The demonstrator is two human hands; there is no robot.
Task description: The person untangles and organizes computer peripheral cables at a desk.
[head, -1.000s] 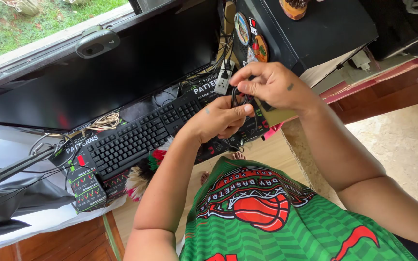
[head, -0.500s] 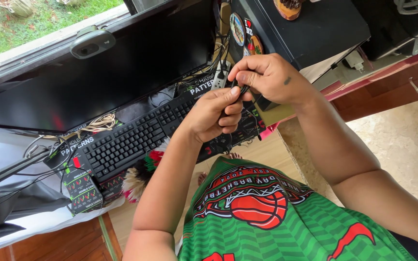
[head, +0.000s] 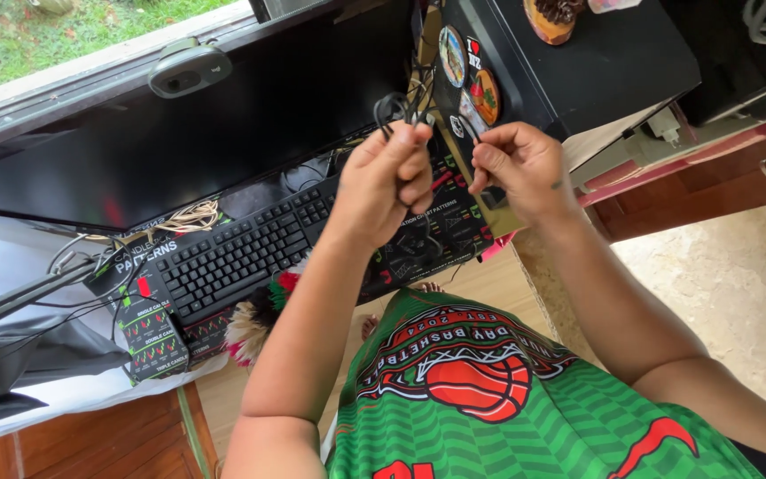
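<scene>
2 hands meet above the desk, both closed on 1 thin black cable [head: 394, 108]. The left hand [head: 383, 182] has its fingers curled tight into a fist, thumb and forefinger pinching the cable at the top; a small loop of it stands up above the knuckles. The right hand [head: 518, 167] sits just beside it, fingers bent in, thumb and forefinger nipping what looks like the cable's other end, though that piece is too thin to make out fully. The 2 hands are near each other but not touching.

Below them lies a black keyboard [head: 241, 253] on a dark printed mat [head: 154, 333], which reaches out past the keyboard at both ends. Behind the keyboard stands a dark monitor [head: 179, 133] with a grey webcam [head: 190, 69] on its top edge. To the right of the monitor sits a black box [head: 596, 62] with round stickers [head: 476, 75] on its near side. A tangle of pale cord [head: 190, 215] lies under the monitor. Nearest the camera is the person's green shirt [head: 507, 399] with a red ball printed on it. Grass [head: 90, 27] shows through the window at the top left.
</scene>
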